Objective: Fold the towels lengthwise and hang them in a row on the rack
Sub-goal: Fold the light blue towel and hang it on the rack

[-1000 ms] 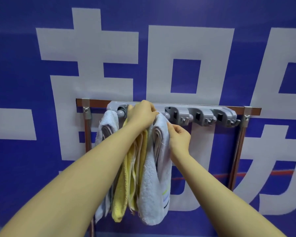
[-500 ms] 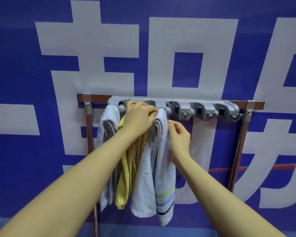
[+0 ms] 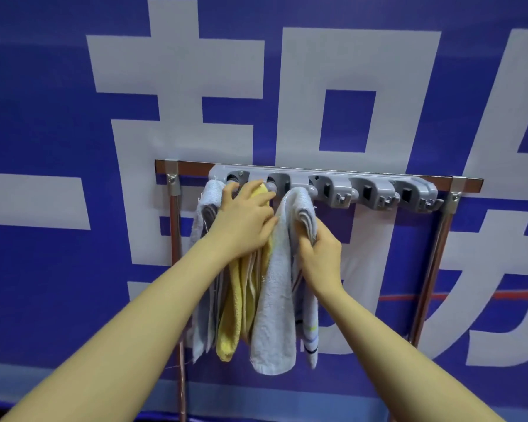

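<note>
Three folded towels hanging at the left end of the grey rack [image 3: 375, 190], left hand [image 3: 244, 222] resting spread-fingered on the yellow towel [image 3: 237, 303], right hand [image 3: 319, 254] pinching the white striped towel [image 3: 276, 300] at its folded right edge, hooks free centre-right.

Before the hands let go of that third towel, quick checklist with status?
1. White striped towel draped over the grey rack: ok; the exact hook is hidden.
2. Right hand grips its folded edge: ok.
3. Left hand rests on the yellow towel, fingers relaxed: ok.
4. Towels in a row, pale towel at the left end: ok, though bunched and touching.
5. White striped towel's two sides hang level: not ok, the striped end hangs higher.
6. Free slots to the right: ok, three holders bare.
</note>
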The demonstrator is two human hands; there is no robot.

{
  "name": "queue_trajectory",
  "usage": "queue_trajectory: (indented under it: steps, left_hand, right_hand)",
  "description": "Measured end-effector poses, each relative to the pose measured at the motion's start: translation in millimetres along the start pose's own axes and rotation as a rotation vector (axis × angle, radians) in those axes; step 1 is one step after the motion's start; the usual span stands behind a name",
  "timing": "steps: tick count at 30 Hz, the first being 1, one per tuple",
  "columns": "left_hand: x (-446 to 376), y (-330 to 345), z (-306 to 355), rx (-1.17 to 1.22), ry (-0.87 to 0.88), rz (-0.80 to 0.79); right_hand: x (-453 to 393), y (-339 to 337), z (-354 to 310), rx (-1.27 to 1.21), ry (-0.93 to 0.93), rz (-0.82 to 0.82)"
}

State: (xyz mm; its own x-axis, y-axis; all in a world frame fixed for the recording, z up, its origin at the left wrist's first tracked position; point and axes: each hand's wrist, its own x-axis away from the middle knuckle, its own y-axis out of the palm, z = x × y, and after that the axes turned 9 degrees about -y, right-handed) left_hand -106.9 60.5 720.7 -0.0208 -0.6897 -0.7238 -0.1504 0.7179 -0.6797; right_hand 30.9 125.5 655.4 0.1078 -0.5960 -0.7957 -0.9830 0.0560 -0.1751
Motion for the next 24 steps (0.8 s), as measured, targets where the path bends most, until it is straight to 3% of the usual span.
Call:
queue_trajectory:
  steps: [7,11,18,24]
  left_hand:
    - [22.3,4.4,-0.9,-0.124,0.011,0.071]
    - [24.0,3.8,12.7,-0.02,-0.043,0.067]
    - [8.8,2.3,41.2,-0.027,-0.085,-0.135]
    - [20.5,5.1,21.4,-0.025,-0.15,0.054]
  right_hand:
    - [-3.3,-27.4,-6.9,0.199,-0.042,0.047]
    - [-8.4,-36.8,-10.6,0.229,-0.022,0.006]
    - [-8.5,-35.1,-15.3,0.07,-0.053,-0.114]
    - [-1.6,-25.5,-12.4,0.055,-0.048,-0.141]
